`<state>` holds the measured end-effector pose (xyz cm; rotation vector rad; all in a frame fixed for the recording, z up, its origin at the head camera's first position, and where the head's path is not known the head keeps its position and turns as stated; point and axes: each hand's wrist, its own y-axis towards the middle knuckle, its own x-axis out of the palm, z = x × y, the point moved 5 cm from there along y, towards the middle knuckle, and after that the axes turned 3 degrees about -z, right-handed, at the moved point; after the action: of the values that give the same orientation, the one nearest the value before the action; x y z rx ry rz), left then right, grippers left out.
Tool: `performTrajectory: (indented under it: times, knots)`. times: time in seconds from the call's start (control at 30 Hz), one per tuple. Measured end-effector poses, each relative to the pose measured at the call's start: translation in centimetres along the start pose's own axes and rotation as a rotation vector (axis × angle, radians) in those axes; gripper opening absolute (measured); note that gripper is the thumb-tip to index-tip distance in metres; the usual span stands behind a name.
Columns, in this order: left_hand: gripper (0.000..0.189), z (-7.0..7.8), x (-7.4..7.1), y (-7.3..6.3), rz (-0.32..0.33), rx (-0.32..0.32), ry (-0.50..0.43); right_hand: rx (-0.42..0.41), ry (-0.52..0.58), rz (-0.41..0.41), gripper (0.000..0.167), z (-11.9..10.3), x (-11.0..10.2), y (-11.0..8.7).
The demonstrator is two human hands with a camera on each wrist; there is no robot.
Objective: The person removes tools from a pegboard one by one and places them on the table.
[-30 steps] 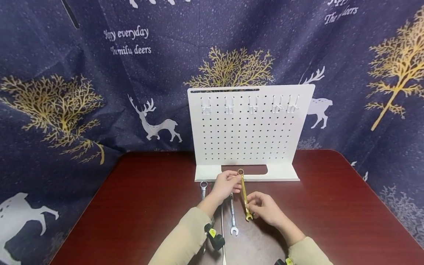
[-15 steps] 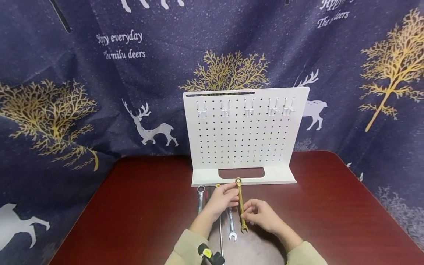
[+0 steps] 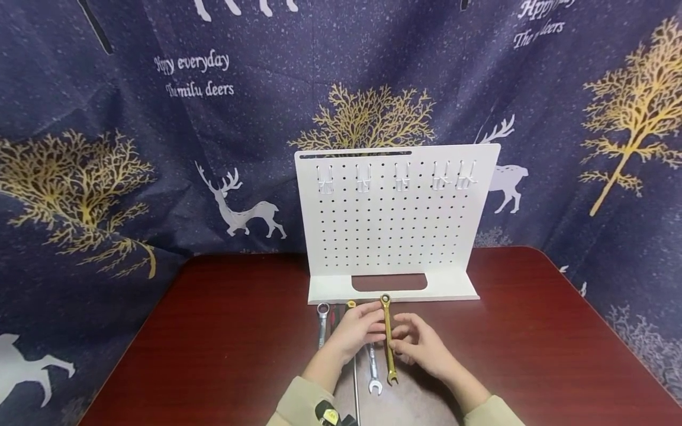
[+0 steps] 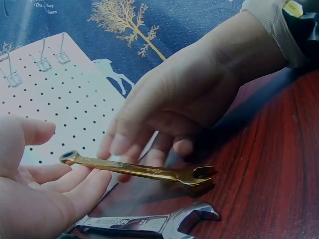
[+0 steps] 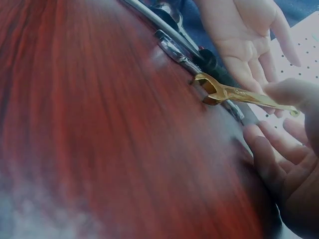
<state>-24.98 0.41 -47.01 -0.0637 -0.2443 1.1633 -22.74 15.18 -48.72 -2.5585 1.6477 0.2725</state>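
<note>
A gold combination wrench (image 3: 388,343) is held with its ring end away from me and its open end toward me. My right hand (image 3: 426,349) pinches its shank between thumb and fingers. At the ring end, my left hand (image 4: 60,194) has its fingers extended against the wrench from below, its thumb standing apart. Beside and below it lies a silver combination wrench (image 3: 374,373), partly covered by my left hand in the head view. Further left are another silver wrench (image 3: 322,322) and a long screwdriver (image 3: 356,396), whose handle end is yellow.
A white pegboard (image 3: 394,231) stands on its base behind my hands, with several wire hooks (image 3: 402,177) along its top. A red and black handle (image 3: 334,316) shows between the left silver wrench and the screwdriver. The dark red table (image 3: 229,343) meets a patterned cloth at the back.
The gold wrench has come slightly toward me, its ring end no longer overlapping the pegboard base. Both hands moved with it, and the left fingers have straightened. The head view has also shifted.
</note>
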Motion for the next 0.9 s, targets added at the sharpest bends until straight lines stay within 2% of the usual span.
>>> performTrajectory:
  times: [0.17, 0.33, 0.57, 0.9]
  knots:
    - [0.048, -0.1, 0.0, -0.1, -0.011, -0.010, -0.033, 0.065, 0.086, 0.046, 0.062, -0.1, -0.3, 0.8]
    - [0.045, -0.3, -0.1, 0.1, -0.009, -0.014, -0.021, 0.111, 0.150, 0.076, 0.061, -0.1, -0.6, 2.0]
    - [0.041, -0.5, 0.1, 0.1, -0.002, -0.022, 0.042, 0.131, 0.304, 0.070, 0.061, 0.4, -0.7, 2.8]
    - [0.035, -0.6, 0.6, -0.4, -0.026, -0.030, 0.155, 0.132, 0.342, 0.074, 0.058, 0.9, -0.7, 2.5]
